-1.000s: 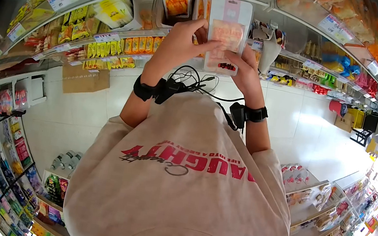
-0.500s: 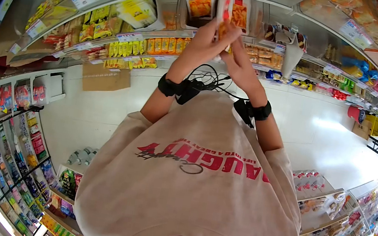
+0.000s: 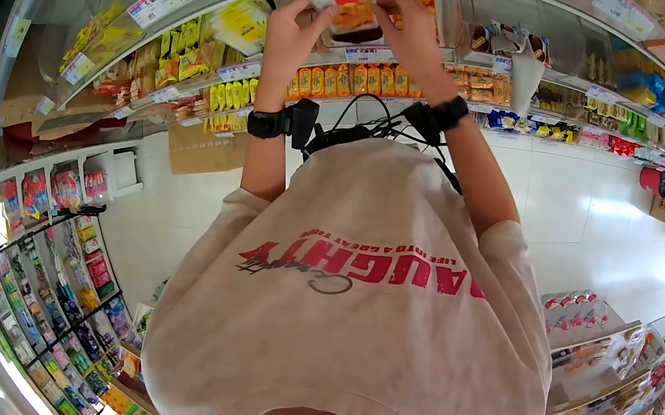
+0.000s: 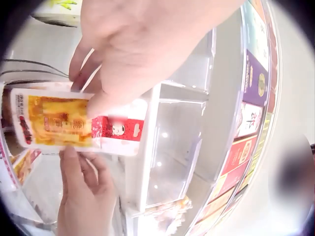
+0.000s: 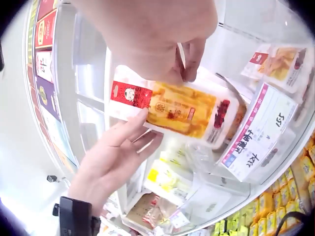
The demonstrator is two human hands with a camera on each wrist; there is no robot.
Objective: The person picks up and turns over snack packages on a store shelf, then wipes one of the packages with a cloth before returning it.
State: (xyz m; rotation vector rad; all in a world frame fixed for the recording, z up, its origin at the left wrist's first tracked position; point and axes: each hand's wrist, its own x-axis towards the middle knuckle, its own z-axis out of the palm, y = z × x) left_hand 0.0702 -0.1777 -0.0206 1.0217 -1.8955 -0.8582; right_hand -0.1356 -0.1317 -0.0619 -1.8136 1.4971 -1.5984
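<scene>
Up by the top shelf, at full arm's reach, both hands share one thing. Just outside the left grip [image 3: 292, 29] sit yellow bagged snacks [image 3: 239, 20] on a tilted shelf, angled forward, I'd guess, so shoppers can read them. The left grip pinches the red-labelled end of a flat, rectangular clear-plastic packet of orange-yellow strips [image 3: 354, 13]. The thumb is on one face and the fingertips on the other, as the left wrist view shows.

Between the two grips the packet lies level with its printed face outward. Held near opposite ends like that, a thin, floppy pack probably stays flat and readable. It sits just in front of a clear plastic divider bin [image 4: 172, 147], carried by the fingers alone as far as I can tell. Whether its far edge brushes the bin I cannot tell.

On the other side, the right grip [image 3: 415, 28] nips one long edge of the packet toward the orange-yellow end, thumb and forefinger curled onto it. Below the right grip a white price tag with handwritten figures [image 5: 256, 132] fronts the shelf lip. Lower down, a row of small orange packets [image 3: 354, 79] lines the next shelf. Black cables [image 3: 363, 129] trail beneath both grips.
</scene>
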